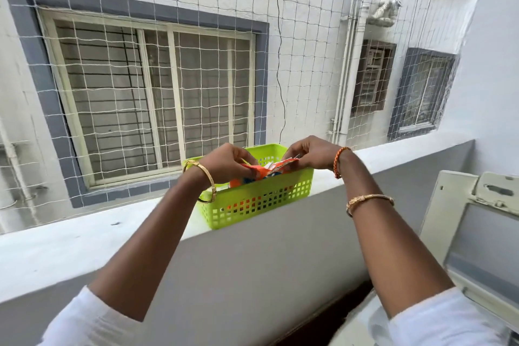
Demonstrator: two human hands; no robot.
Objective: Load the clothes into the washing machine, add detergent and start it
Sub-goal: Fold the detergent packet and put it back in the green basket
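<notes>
Detergent packet (265, 170), orange, sits in green basket (261, 199) on ledge (84, 236); left hand (224, 161) and right hand (309, 153) each pinch its top edge. Step: detergent. Next probably calls for carrying it to washing machine (477, 233), lower right

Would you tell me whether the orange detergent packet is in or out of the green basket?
In: the detergent packet sits inside the green basket, both hands pinching its top.
</notes>
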